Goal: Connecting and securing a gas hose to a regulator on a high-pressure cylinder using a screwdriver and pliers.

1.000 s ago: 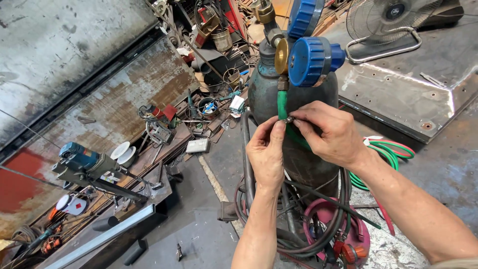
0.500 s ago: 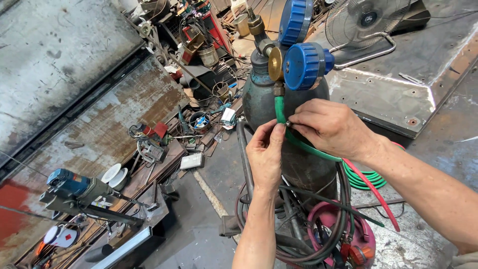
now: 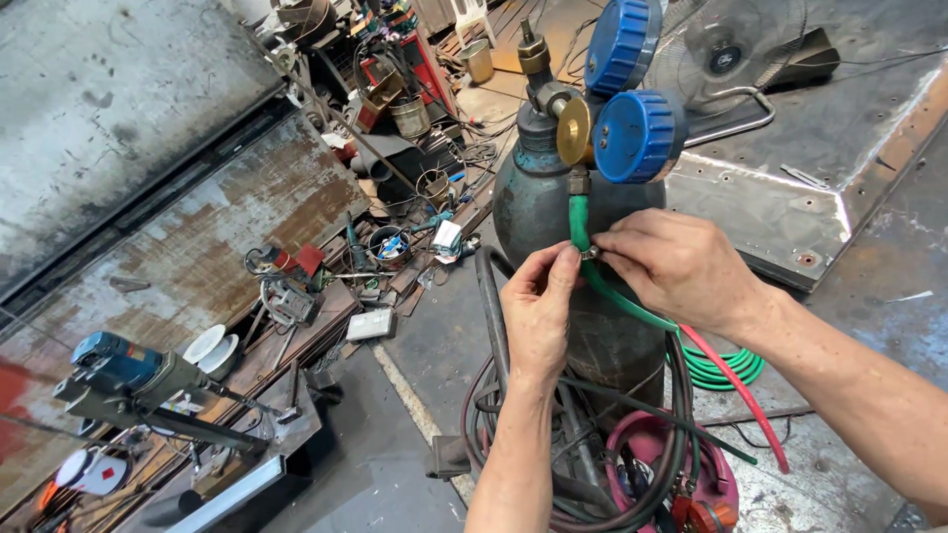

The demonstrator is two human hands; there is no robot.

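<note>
Both hands met on the green hose (image 3: pixel 577 229) just below the brass fitting of the gas cylinder (image 3: pixel 528 212). The left hand (image 3: pixel 538 308) pinched it from below, the right hand (image 3: pixel 671 266) gripped from the side. Two blue-capped gauges (image 3: pixel 637 135) stood above; a fan (image 3: pixel 726 44) sat behind, coiled hoses (image 3: pixel 726 370) lay beside the base.

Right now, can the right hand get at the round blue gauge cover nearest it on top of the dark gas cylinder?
Probably yes. The right hand pinches the green rubber hose just below the round blue gauge cover, and nothing stands between them; it would have to let go of the hose first.
</note>
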